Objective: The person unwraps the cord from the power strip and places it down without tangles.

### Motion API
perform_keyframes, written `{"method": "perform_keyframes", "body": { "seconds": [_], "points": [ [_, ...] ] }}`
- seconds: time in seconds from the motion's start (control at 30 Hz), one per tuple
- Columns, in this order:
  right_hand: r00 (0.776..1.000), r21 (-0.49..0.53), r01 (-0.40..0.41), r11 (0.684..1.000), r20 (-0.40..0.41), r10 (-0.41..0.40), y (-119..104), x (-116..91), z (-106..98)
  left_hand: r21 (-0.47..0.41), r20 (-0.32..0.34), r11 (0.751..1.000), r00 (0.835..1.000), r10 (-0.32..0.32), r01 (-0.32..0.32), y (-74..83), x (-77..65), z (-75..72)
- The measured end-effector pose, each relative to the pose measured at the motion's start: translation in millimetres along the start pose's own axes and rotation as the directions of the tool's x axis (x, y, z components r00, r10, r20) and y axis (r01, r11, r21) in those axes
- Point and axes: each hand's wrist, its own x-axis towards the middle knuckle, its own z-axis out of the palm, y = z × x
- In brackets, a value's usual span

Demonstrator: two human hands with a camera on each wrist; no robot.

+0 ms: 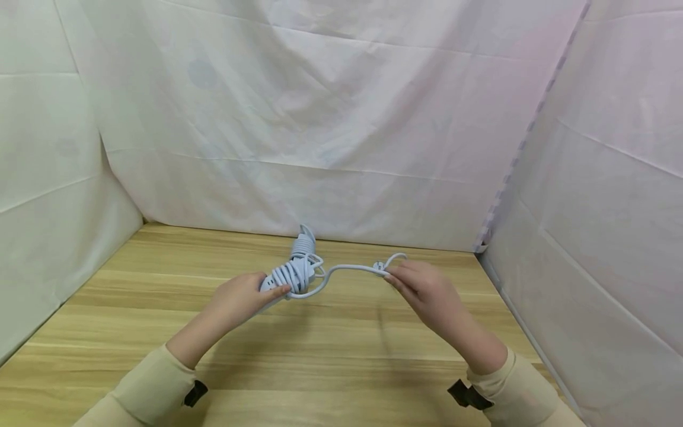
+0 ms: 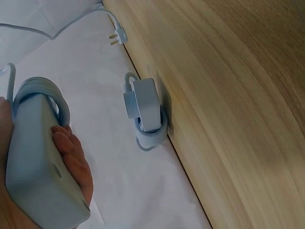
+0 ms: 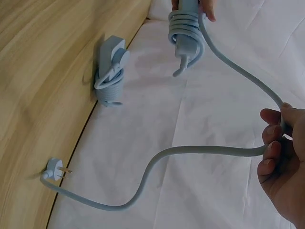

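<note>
White cloth (image 1: 341,118) rose behind and along both sides of a wood-grain table (image 1: 160,320). Over it, the left hand (image 1: 235,299) gripped one end of a pale power strip (image 1: 267,283), fingers curled round the body and thumb across its socket side, close beside the wound cord. The right hand (image 1: 434,296) was narrow, finger and thumb tips closed together on a loose stretch of that strip's cord (image 1: 347,267), well apart from the left. A second power strip (image 1: 303,244), wrapped in its own cord, rested on the table near the rear cloth. Smallest was the two-pronged plug (image 3: 55,169) at the cord's end; whether it touched the table, I could not tell.
</note>
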Motion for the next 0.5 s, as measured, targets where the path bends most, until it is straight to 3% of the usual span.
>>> {"method": "perform_keyframes", "body": {
  "seconds": [0.23, 0.5],
  "points": [
    [0.999, -0.029, -0.02, 0.999, -0.037, 0.019, 11, 6, -4, 0.039, -0.005, 0.999, 1.0, 0.009, -0.009, 1.6, -0.9, 0.2],
    [0.995, -0.061, -0.095, 0.994, -0.017, 0.094, 26, 6, -3, 0.04, -0.001, 0.999, 1.0, 0.031, -0.031, 6.1, -6.2, -2.1]
  ]
}}
